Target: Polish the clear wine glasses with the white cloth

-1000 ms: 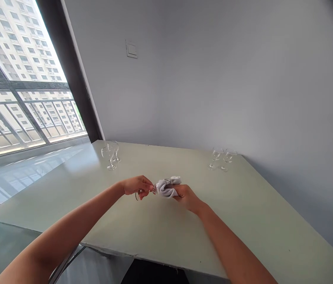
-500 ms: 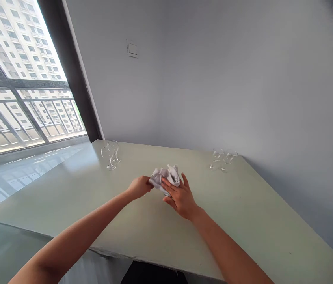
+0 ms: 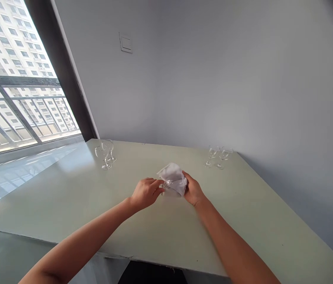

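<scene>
Cloth [image 3: 170, 171], white, sits at the centre of the frame against a stemmed glass [image 3: 164, 184]. The left hand [image 3: 146, 193] pinches that glass by its stem, its fingers partly covering it; the right hand [image 3: 194, 190] grips the cloth, some fingertips hidden behind it. Two upright glasses [image 3: 106, 153] stand left of centre, two more [image 3: 224, 154] right of centre, making five on the table [image 3: 142, 236]. One light switch [image 3: 126, 43] is upper left of centre.
</scene>
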`<state>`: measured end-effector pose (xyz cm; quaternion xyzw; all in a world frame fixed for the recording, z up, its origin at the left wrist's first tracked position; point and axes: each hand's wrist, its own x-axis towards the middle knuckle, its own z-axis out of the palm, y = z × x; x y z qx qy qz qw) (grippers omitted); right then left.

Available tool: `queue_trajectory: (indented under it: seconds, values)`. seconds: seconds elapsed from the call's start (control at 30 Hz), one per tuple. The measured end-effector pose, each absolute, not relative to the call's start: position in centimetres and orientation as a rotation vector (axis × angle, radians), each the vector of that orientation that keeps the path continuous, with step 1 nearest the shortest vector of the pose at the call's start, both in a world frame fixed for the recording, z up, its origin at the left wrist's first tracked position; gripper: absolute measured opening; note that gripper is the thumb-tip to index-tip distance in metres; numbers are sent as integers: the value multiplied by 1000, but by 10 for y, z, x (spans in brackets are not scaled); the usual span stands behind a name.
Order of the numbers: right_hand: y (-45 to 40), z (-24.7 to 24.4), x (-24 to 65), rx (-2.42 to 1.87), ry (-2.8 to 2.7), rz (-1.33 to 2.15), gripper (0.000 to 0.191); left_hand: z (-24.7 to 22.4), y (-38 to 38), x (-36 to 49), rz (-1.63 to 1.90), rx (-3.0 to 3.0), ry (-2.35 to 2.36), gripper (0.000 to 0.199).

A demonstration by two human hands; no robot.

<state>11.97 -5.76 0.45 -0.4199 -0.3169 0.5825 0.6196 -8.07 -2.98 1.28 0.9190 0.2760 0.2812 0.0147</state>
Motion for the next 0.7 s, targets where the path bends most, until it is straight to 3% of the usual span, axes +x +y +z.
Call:
queue_trajectory:
  seconds: [0.1,0.2,0.43,0.57,0.7]
  values:
    - [-61,9,108,-751,-485,1370,19,16,-25,-69,1001,2690,1022,23]
    - [-70,13,90,-625,-612,1368,22,14,-21,-54,1141,2559,1070,23]
    - [-78,-2,72,-770,-814,1254,26,-6,-38,-30,1383,2464,1105,39]
    - [-73,-7,79,-823,-728,1294,24,-4,-42,-36,1300,2308,1131,33]
    - [-73,-4,85,-784,-696,1475,20,1,-29,-46,1075,1644,780,28]
